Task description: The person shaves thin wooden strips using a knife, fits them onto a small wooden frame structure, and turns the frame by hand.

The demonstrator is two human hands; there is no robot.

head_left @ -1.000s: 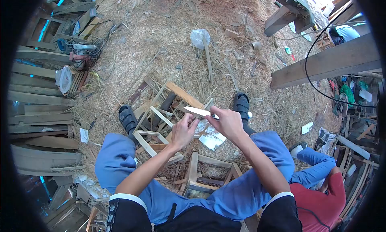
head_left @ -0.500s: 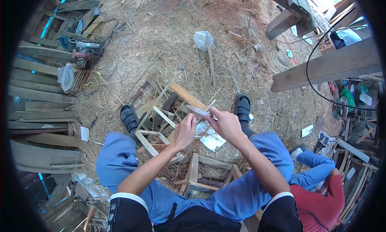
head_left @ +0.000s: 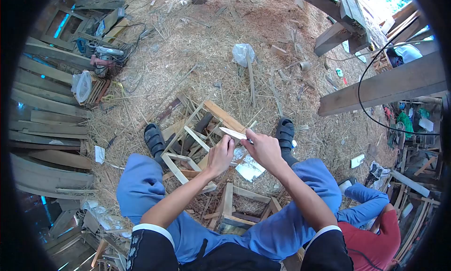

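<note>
My right hand [head_left: 263,151] is closed round the handle of a knife [head_left: 232,133], whose pale blade points to the left, above my left hand. My left hand [head_left: 221,154] has its fingers pinched together just under the blade; what they hold is mostly hidden, though a thin strip of wood shows by the hands. Below the hands, a pale wooden frame [head_left: 176,169] leans between my feet, beside a plank [head_left: 224,116]. A second wooden frame [head_left: 251,194] stands nearer my lap. A white sheet [head_left: 250,169] lies on the ground under my right hand.
Power tools [head_left: 105,59] and stacked boards [head_left: 56,116] line the left side. A thick beam [head_left: 383,83] and a black cable [head_left: 359,90] cross the right. A person in a red top [head_left: 371,235] sits at the lower right. A plastic bag [head_left: 243,54] lies ahead on straw and shavings.
The view has shifted slightly, so the surroundings sit a little lower and further right. The knife blade has tilted and stays over my left hand. Both hands keep close together.
</note>
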